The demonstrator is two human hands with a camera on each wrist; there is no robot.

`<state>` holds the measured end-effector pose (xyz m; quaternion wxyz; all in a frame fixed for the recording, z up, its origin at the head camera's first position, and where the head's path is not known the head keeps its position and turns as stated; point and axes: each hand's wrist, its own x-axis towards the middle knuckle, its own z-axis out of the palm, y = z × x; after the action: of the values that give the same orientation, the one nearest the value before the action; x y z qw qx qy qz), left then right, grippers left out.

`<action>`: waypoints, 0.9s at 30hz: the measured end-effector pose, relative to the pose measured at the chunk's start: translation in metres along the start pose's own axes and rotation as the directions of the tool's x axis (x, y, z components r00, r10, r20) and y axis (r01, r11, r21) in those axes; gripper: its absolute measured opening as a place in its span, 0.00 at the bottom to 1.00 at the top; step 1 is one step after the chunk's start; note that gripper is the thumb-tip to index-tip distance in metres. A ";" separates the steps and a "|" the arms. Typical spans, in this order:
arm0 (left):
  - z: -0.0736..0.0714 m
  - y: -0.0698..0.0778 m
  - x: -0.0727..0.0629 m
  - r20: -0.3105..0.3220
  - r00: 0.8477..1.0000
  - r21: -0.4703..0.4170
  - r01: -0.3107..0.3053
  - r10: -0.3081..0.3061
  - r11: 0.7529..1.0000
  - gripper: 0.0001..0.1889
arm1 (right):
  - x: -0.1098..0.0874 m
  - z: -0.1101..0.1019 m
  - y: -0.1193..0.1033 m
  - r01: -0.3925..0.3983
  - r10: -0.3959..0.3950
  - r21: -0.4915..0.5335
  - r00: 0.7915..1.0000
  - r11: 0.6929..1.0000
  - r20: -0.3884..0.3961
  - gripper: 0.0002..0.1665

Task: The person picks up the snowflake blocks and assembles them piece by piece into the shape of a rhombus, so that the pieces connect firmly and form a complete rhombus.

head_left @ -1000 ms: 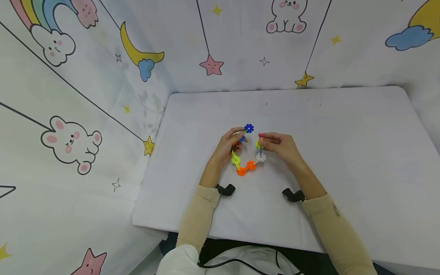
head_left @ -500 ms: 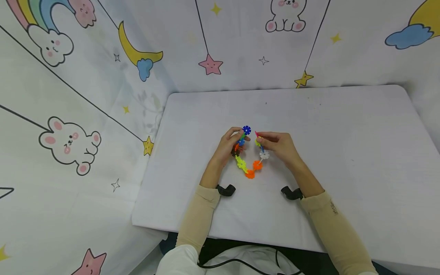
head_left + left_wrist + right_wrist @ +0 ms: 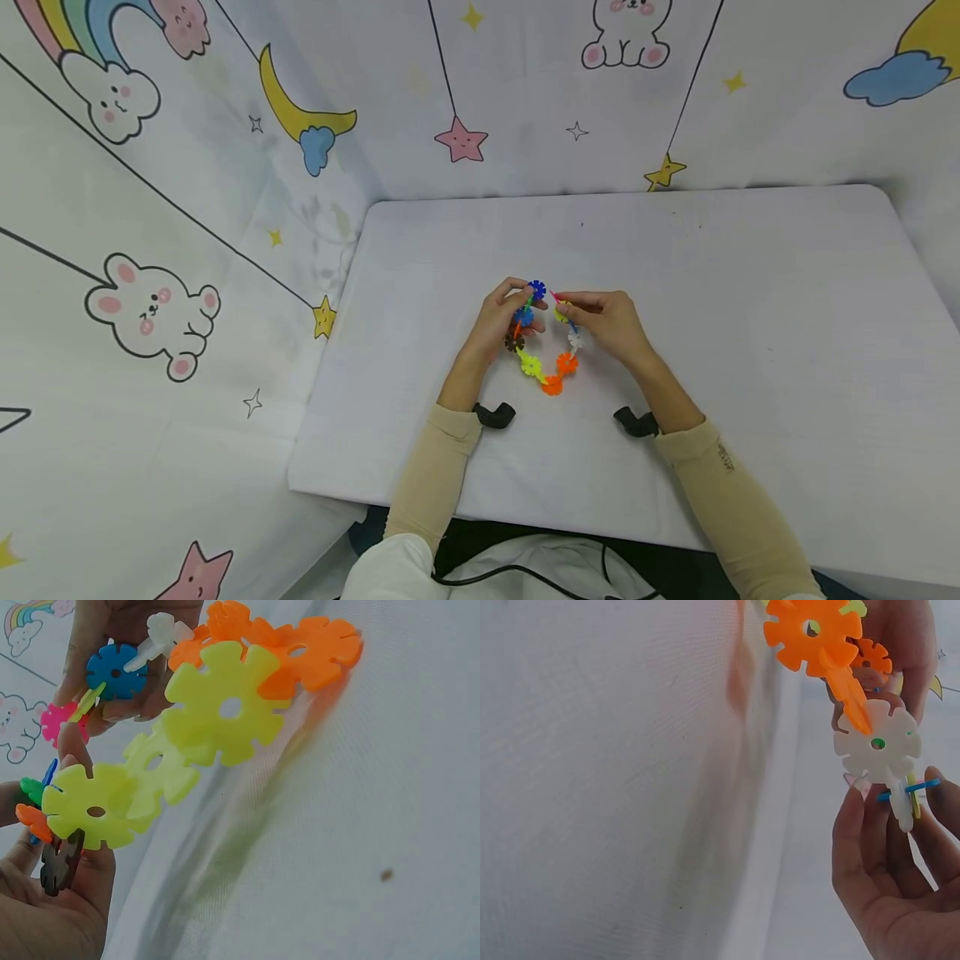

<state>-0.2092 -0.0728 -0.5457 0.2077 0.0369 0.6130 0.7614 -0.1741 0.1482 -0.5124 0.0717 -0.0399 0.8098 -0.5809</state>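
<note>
A chain of interlocking plastic snowflake discs hangs in a loop between my hands above the table. My left hand grips its left end, near a dark blue disc, with green, orange and brown discs by the fingers. Yellow discs and orange discs form the low part. On the right side follow a white disc and a blue disc. My right hand pinches the right end by a yellow disc, a pink disc at its tip. A small gap separates the two ends.
A white-covered table lies under the hands, its front edge close to the person's body. Printed fabric walls stand behind and to the left. A black cable runs across the person's lap.
The chain's two ends have come closer together, the right hand shifting slightly left. The hanging orange and yellow discs have swung right and a little lower.
</note>
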 end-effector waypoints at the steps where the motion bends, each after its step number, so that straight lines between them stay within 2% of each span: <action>1: 0.000 0.000 0.000 -0.001 1.000 -0.002 0.002 -0.002 1.000 0.10 | 0.000 0.000 -0.001 0.007 -0.007 -0.003 1.000 1.000 0.005 0.21; 20: 0.003 0.001 -0.002 -0.018 1.000 0.002 -0.009 0.009 1.000 0.09 | 0.001 -0.003 -0.001 0.002 -0.002 -0.006 0.998 1.000 0.069 0.22; 27: 0.003 0.000 -0.001 0.000 1.000 0.014 -0.020 0.020 1.000 0.09 | 0.001 -0.004 0.000 -0.010 0.013 -0.026 0.996 1.000 0.087 0.20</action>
<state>-0.2069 -0.0704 -0.5445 0.1998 0.0444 0.6180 0.7590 -0.1759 0.1513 -0.5109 0.1096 -0.0614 0.8136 -0.5677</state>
